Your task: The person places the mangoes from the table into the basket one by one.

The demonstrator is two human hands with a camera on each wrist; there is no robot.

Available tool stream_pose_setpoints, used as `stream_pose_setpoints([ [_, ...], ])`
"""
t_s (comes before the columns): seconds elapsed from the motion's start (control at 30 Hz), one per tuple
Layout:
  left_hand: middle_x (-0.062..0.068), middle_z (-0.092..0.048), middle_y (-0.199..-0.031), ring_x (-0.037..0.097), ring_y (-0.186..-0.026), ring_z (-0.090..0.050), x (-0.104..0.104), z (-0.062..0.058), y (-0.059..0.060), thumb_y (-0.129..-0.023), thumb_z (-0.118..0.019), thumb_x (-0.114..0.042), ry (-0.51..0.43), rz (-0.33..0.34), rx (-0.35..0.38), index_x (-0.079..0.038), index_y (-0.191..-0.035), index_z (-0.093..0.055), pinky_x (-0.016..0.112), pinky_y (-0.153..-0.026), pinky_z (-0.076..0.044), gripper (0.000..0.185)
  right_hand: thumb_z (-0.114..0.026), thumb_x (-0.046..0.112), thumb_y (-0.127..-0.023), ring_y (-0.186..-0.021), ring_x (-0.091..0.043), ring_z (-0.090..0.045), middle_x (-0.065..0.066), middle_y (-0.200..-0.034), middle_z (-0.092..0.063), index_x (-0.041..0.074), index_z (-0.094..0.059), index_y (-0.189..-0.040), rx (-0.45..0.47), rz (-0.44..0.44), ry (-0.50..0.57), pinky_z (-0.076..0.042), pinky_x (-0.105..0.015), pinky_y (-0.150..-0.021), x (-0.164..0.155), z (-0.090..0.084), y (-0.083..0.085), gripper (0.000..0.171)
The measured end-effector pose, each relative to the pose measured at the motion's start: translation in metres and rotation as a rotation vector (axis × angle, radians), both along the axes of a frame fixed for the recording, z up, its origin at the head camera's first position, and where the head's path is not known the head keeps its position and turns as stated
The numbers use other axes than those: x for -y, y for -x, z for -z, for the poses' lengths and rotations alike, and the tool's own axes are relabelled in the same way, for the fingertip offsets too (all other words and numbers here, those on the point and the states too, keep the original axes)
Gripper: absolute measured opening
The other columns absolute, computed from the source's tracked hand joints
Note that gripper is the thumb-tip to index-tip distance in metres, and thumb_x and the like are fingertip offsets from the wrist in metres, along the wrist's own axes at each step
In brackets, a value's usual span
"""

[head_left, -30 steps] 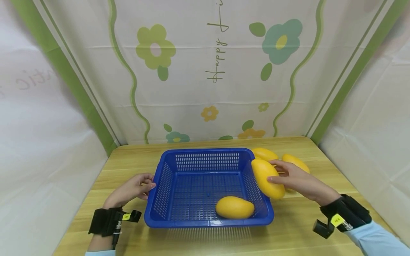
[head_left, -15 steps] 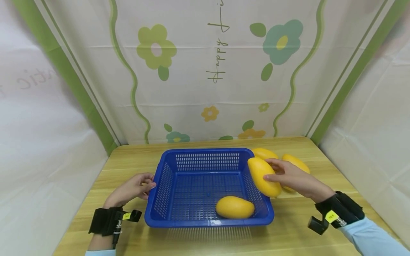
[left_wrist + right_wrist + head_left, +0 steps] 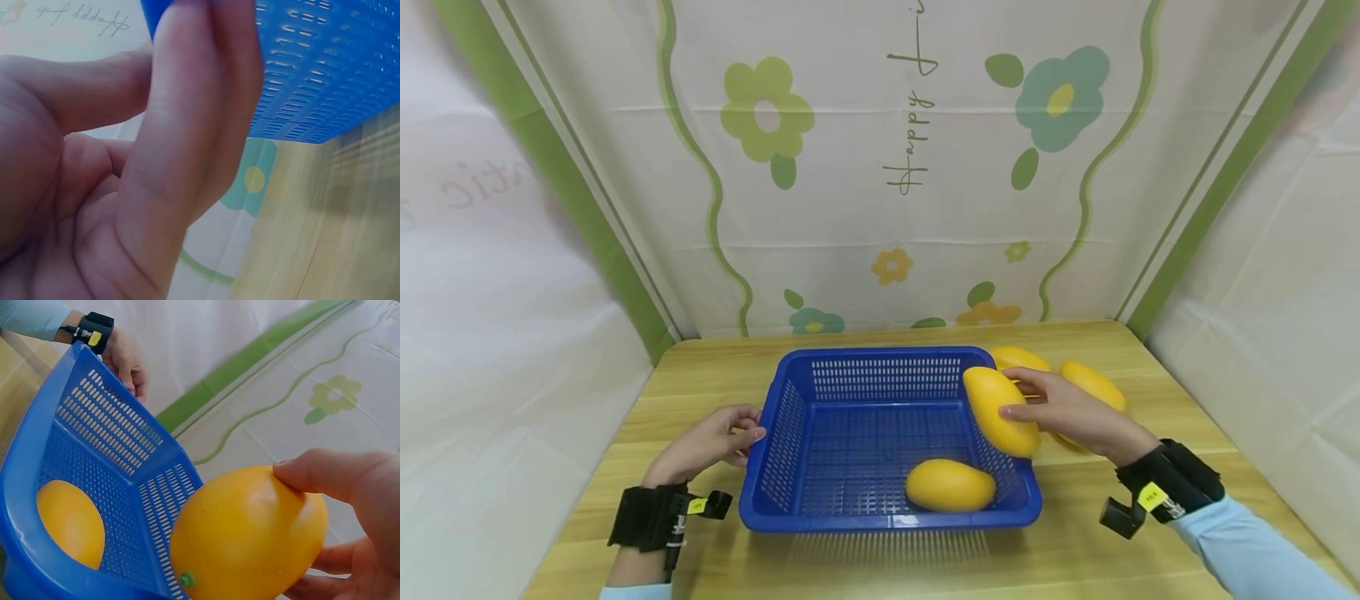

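Note:
My right hand (image 3: 1071,408) holds a yellow mango (image 3: 992,412) between thumb and fingers, over the right rim of a blue plastic basket (image 3: 820,523). In the right wrist view the green stem end of this held mango (image 3: 250,534) shows. A second mango (image 3: 950,486) lies inside the basket, in the near right corner. At the basket's left rim my left hand (image 3: 711,442) grips the edge with thumb and curled fingers. The left wrist view shows those fingers (image 3: 181,119) close up against the blue basket wall (image 3: 312,69).
Right of the basket, more mangoes lie on the wooden table (image 3: 1120,508): one mango (image 3: 1018,358) by the far corner, another mango (image 3: 1093,383) farther right, partly behind my right hand. Printed cloth walls (image 3: 850,200) enclose the table's back and sides.
My right hand has moved left with the mango, from outside the basket's right rim to over it. The left hand and the basket have stayed in place.

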State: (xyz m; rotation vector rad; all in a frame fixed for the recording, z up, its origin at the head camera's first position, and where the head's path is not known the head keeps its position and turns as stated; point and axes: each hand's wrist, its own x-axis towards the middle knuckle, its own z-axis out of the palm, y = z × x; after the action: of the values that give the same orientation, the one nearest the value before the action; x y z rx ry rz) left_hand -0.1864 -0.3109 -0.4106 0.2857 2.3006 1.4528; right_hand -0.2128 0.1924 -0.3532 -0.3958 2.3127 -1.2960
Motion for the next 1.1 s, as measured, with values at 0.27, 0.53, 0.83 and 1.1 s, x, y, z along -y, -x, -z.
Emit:
stream_pose_setpoints([
  [0.27,0.017,-0.058,-0.107,0.023,-0.087,-0.068,0.0,0.0,0.0,-0.103,-0.056,-0.021,-0.001,0.001,0.005,0.01,-0.127,-0.049,0.036,-0.074,-0.062,0.039,-0.068,0.037,-0.094,-0.137,-0.044,-0.041,-0.029,-0.156,-0.031,0.001,-0.023,-0.155,0.004,-0.012,0.005,-0.052,-0.047,-0.099,0.004,0.001,0.003,0.084],
  [0.53,0.017,-0.059,-0.107,0.024,-0.087,-0.068,0.001,0.0,0.0,-0.103,-0.056,-0.021,-0.01,0.008,-0.001,0.01,-0.126,-0.049,0.036,-0.074,-0.062,0.039,-0.067,0.034,-0.096,-0.126,-0.033,-0.053,-0.025,-0.151,-0.04,0.002,-0.032,-0.151,0.018,-0.06,0.059,-0.053,-0.044,-0.097,0.009,0.003,0.005,0.073],
  [0.83,0.016,-0.059,-0.106,0.023,-0.086,-0.068,0.001,0.001,0.0,-0.103,-0.056,-0.021,-0.004,-0.003,0.007,0.009,-0.123,-0.051,0.036,-0.074,-0.062,0.036,-0.067,0.038,-0.095,-0.128,-0.033,-0.051,-0.017,-0.148,-0.047,0.009,-0.038,-0.15,0.018,-0.065,0.039,-0.052,-0.044,-0.098,0.017,0.003,0.008,0.069],
  [1.1,0.017,-0.058,-0.107,0.023,-0.087,-0.068,0.001,0.0,0.0,-0.103,-0.056,-0.021,-0.022,0.01,0.006,0.011,-0.126,-0.049,0.037,-0.075,-0.062,0.04,-0.065,0.036,-0.096,-0.126,-0.033,-0.052,-0.017,-0.142,-0.053,0.007,-0.043,-0.148,-0.019,-0.127,0.036,-0.054,-0.041,-0.095,0.021,-0.003,0.014,0.063],
])
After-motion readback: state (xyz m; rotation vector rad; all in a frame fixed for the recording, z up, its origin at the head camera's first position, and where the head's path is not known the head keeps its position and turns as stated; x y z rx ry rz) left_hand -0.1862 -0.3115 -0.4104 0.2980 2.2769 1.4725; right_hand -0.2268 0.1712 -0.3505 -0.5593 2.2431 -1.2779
